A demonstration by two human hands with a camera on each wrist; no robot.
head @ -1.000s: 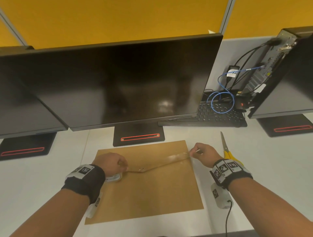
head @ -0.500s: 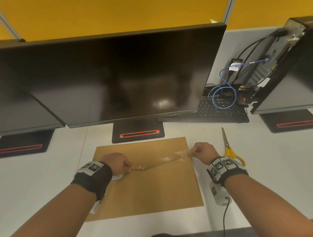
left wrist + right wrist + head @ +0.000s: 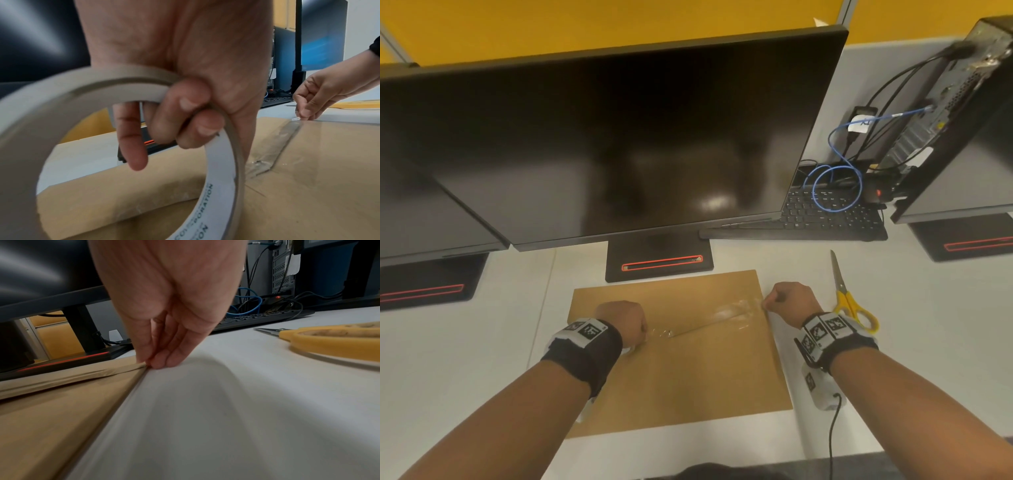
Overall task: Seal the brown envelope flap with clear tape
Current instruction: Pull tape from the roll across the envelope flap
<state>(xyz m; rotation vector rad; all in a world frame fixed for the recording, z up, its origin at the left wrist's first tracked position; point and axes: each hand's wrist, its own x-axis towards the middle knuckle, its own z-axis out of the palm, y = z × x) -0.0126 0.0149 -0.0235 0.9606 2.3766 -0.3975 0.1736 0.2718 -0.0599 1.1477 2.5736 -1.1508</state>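
Note:
A brown envelope (image 3: 688, 370) lies flat on the white desk in front of me. A strip of clear tape (image 3: 722, 315) runs along the right half of its flap edge (image 3: 285, 142). My left hand (image 3: 625, 323) grips the tape roll (image 3: 61, 91) near the flap's tip, fingers curled through its ring. My right hand (image 3: 789, 301) pinches the free end of the tape at the envelope's right edge (image 3: 144, 365), fingertips (image 3: 158, 361) down on the desk there.
Yellow-handled scissors (image 3: 851, 301) lie just right of my right hand. A large dark monitor (image 3: 619, 147) and its stand (image 3: 659, 262) are behind the envelope. A keyboard (image 3: 825, 219), cables and a computer case (image 3: 955, 113) fill the back right.
The stretched tape has come down onto the flap; both hands have lowered slightly toward the envelope. The left hand moved a little right along the flap.

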